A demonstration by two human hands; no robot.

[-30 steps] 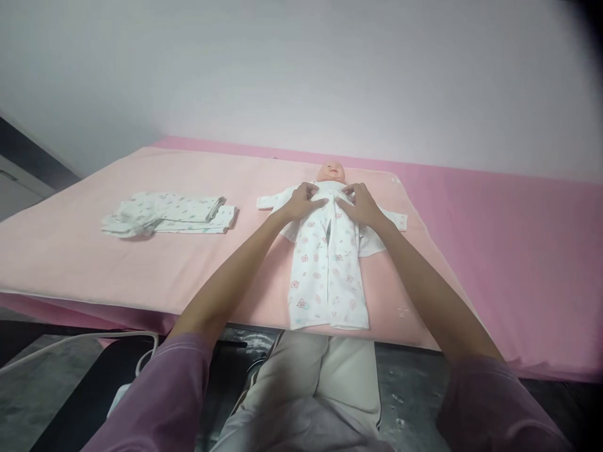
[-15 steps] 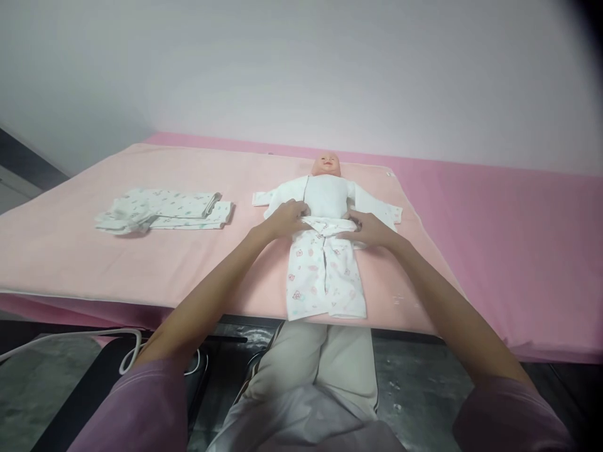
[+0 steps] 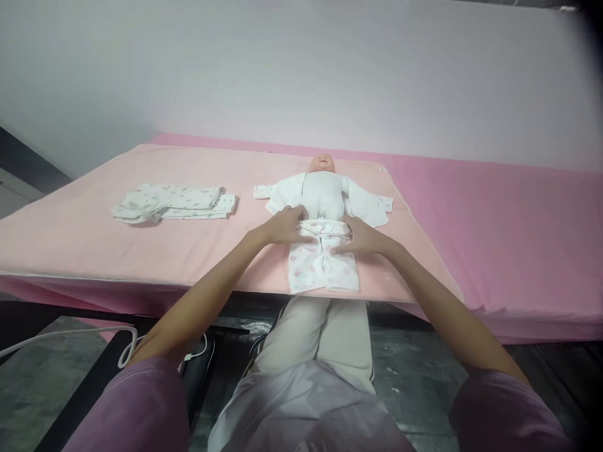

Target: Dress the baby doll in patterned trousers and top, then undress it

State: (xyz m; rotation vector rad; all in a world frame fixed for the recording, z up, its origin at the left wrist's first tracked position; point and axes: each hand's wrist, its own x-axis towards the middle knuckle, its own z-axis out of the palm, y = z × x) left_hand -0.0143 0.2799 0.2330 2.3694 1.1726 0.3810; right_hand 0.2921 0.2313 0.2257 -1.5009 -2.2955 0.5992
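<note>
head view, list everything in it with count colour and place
Wall: one, pale grey, across the back
Cover: one, pink, right side and far edge
Mat: one, peach, on the cover
Doll: one, white body, on the mat
Top: one, white, open about the doll
Pants: one, white with pinkish print, at the doll's lower end
Folded clothes: count unclear, white printed, mat's left
Furniture: count unclear, dark, far left
Cable: one, white, lower left
Black object: one, black, lower left
Floor: one, dark grey, below
Trousers: one, cream, bottom middle
Shirt: one, purple, bottom
Left hand: one, bare, pants' left
Right hand: one, bare, pants' right
</note>
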